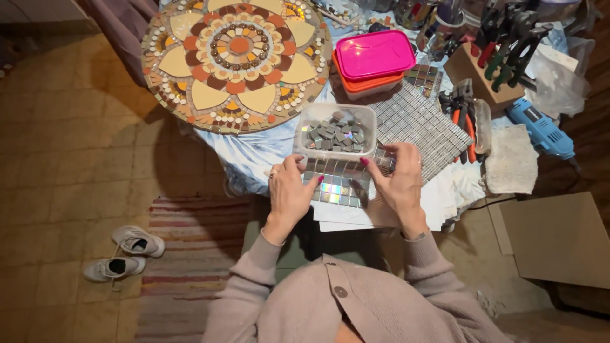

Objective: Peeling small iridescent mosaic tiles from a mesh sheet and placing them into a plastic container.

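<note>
Right at the near edge of the table, both hands are on a shiny sheet of small square iridescent mirror tiles point(335, 181), which lies flat on some white paper point(438, 200) just in front of a clear plastic tub of loose grey tile pieces point(335, 131). Left hand point(289, 190) pinches the sheet's left side, thumb on top and fingers curled under as far as I can tell, so it's grasping, not just resting. Right hand point(397, 181) grips the far right corner of the same sheet, fingertips bent down over the tiles near the tub's right corner. The sheet sits between the two hands, so neither really has to reach; if anything the left hand covers more of it. Its long axis looks like it runs left to right across the table, roughly parallel to the table edge, though the hands hide both ends so I can't swear to it. The near edge of the sheet points back toward the person's body. Just right and further away lies a bigger mat of silvery mesh-backed tiles point(422, 124), with orange-handled nippers point(464, 121) beside it. Far left is a big round mosaic tabletop in cream, orange and brown point(236, 60), and a pink-lidded plastic box point(375, 57) sits beyond the tub.
</note>
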